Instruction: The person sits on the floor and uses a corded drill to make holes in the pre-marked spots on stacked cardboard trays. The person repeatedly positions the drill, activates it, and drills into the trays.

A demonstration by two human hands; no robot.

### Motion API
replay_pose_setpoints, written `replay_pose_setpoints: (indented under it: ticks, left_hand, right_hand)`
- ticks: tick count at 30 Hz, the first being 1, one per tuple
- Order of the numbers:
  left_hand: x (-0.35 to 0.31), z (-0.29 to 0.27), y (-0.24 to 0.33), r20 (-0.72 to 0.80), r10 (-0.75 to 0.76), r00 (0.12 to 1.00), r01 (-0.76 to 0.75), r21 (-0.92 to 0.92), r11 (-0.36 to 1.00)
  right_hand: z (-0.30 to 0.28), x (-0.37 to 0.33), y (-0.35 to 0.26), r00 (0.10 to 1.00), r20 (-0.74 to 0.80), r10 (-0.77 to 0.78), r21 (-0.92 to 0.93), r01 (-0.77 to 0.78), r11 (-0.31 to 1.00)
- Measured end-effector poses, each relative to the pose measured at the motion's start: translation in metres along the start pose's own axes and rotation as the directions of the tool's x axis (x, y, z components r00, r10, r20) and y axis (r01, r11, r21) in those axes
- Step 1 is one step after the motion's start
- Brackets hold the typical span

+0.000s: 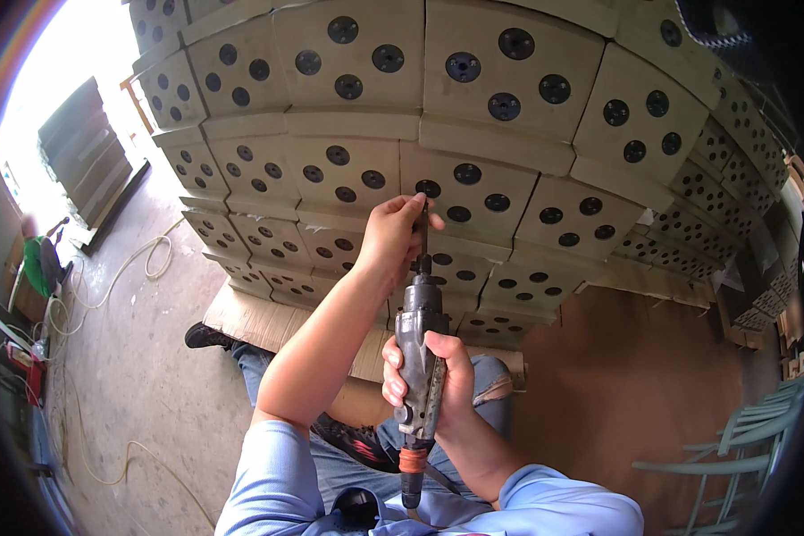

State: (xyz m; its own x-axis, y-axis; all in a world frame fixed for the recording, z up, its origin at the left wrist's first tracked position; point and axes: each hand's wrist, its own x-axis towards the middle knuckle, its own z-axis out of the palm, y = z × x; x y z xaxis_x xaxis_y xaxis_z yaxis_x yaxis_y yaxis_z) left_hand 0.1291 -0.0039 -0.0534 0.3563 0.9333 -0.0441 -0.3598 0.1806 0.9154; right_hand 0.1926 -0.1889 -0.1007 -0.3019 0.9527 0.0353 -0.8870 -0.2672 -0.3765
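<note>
My right hand (456, 380) is wrapped round the body of a dark grey pneumatic screwdriver (420, 329), its thumb across the top. An orange ring (412, 459) circles the tool's rear end. The long bit (424, 234) points away from me toward a black round disc (428, 188) on a tan panel. Close around the bit's tip, my left hand (389, 237) is pinched, fingertips at the disc's lower edge. Whatever lies between those fingertips is hidden. Several more black discs (467, 173) are set in the same panel, with small screw holes or heads showing in some.
Stacked tan panels (348, 129) with black discs form a wall ahead, continuing right. Cardboard (241, 313) lies under the stack's foot. A pale hose (156, 451) curls over the concrete floor at left. Light green chairs (750, 438) stand at lower right; a wrapped stack (89, 152) stands far left.
</note>
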Motion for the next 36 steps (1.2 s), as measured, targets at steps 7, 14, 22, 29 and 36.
replay_pose_setpoints:
  ticks: [7,14,22,29,36]
  left_hand:
    - [-0.006,0.003,0.002,-0.075,0.034,0.997,-0.027,0.090,0.996]
    - [-0.010,-0.037,-0.013,-0.151,0.006,0.989,-0.015,-0.062,0.998]
    - [-0.015,-0.074,-0.039,-0.238,-0.002,0.971,-0.008,-0.044,0.999]
    - [-0.025,-0.083,-0.053,-0.296,0.009,0.955,0.007,0.054,0.999]
    - [-0.032,-0.088,-0.055,-0.312,0.001,0.950,0.029,0.091,0.995]
  right_hand:
    - [0.013,0.006,0.006,1.000,0.017,0.013,0.005,-0.013,1.000]
    - [0.030,0.024,0.020,0.998,-0.032,-0.048,0.023,0.048,0.999]
    - [0.035,0.039,0.025,0.996,-0.061,-0.062,0.121,0.069,0.990]
    - [0.036,0.044,0.024,0.992,-0.095,-0.084,-0.048,0.080,0.996]
    - [0.033,0.049,0.024,0.989,-0.098,-0.109,-0.072,0.102,0.992]
